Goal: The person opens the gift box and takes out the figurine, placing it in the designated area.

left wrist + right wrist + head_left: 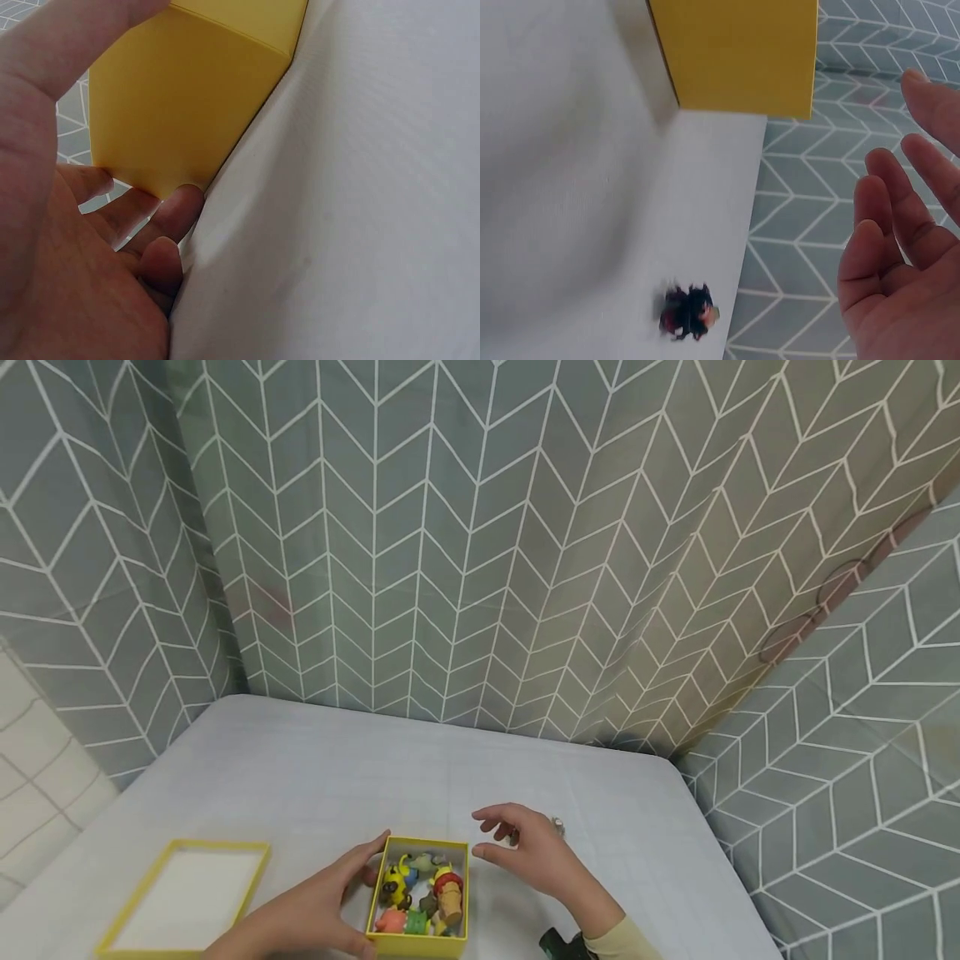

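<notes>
A yellow open-topped box [420,947] stands on the table, holding several small toy figures. Among them are a yellow figure [393,887] and a tan one with a red top [449,895]. My left hand [318,897] grips the box from its left side, thumb at the near corner and fingers at the far corner; in the left wrist view those fingers [180,214] touch the box wall. To the right of the box, my right hand [536,852] hovers with loosely bent fingers and nothing in them. Partly hidden behind it is a small figurine [558,827], dark in the right wrist view.
A shallow yellow-rimmed tray or lid [257,878], white inside, lies left of my left hand. White cloth covers the table [360,760]. Grey curtains [465,568] with a white chevron pattern hang behind and at both sides. A dark object [555,945] sits by my right wrist.
</notes>
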### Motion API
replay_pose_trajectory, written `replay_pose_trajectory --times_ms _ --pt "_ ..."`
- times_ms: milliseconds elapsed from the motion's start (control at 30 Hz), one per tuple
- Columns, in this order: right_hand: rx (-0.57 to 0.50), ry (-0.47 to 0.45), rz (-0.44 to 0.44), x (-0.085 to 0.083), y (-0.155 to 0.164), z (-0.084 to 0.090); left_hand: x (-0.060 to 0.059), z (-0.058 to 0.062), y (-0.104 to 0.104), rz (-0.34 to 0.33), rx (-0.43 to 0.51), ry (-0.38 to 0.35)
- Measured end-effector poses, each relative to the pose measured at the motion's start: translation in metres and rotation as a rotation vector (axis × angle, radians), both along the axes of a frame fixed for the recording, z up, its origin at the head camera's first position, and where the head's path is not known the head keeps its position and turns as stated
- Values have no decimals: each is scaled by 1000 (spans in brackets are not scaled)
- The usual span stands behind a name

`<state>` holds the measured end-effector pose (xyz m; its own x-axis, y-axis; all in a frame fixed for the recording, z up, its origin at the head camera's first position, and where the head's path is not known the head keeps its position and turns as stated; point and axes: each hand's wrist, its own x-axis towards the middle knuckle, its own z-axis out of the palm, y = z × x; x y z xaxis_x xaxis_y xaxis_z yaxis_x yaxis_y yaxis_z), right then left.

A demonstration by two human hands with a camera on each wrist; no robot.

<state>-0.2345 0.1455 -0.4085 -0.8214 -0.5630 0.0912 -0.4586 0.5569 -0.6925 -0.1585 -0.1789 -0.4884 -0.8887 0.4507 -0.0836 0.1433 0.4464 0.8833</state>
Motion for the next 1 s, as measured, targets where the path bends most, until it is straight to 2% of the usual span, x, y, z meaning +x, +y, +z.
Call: replay_pose_trajectory --times_ms 267,533,667,867,1000 --pt "-22 -7 66 5 -10 -5 -3 3 4 -4 -30 2" --pt "-47 -25 221 8 -28 -6 -1 -1 -1 -23 64 -54" --pt "-42 -10 295 10 -36 -5 -2 -3 -3 -34 77 -73" --pt "-38 9 398 15 -43 -8 -5 -3 0 -41 93 -153" --pt "0 -2 465 17 -45 -9 -7 -3 1 -60 103 -170"
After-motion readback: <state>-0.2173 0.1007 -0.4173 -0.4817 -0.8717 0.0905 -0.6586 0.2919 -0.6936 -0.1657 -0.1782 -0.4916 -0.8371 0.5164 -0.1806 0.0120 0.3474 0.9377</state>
